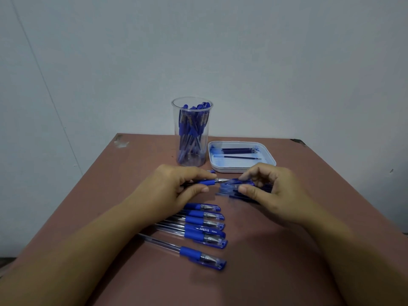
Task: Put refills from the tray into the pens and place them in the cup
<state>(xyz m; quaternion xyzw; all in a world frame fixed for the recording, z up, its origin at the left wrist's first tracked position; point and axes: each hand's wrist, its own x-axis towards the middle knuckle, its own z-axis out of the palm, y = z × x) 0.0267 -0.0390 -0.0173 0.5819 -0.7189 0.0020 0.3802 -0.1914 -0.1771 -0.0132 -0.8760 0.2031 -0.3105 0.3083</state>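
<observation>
The left hand (174, 186) grips an uncapped pen (206, 182), the right hand (265, 188) pinches a blue cap (235, 181) just beside its tip; capped pens (204, 217) lie nearer, the pen-filled cup (192, 133) and refill tray (242, 169) farther back on the tabletop (143, 155).

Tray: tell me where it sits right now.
In the head view the tray sits at the far side of the table, right of centre, just right of the cup and just beyond the right hand.

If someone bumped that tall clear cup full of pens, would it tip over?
Tippy, probably: the cup is tall and narrow, with pens reaching near its rim. Packed so full, it likely feels weighty, which should steady it. Pushed low on the flat table, it may slide.
</observation>
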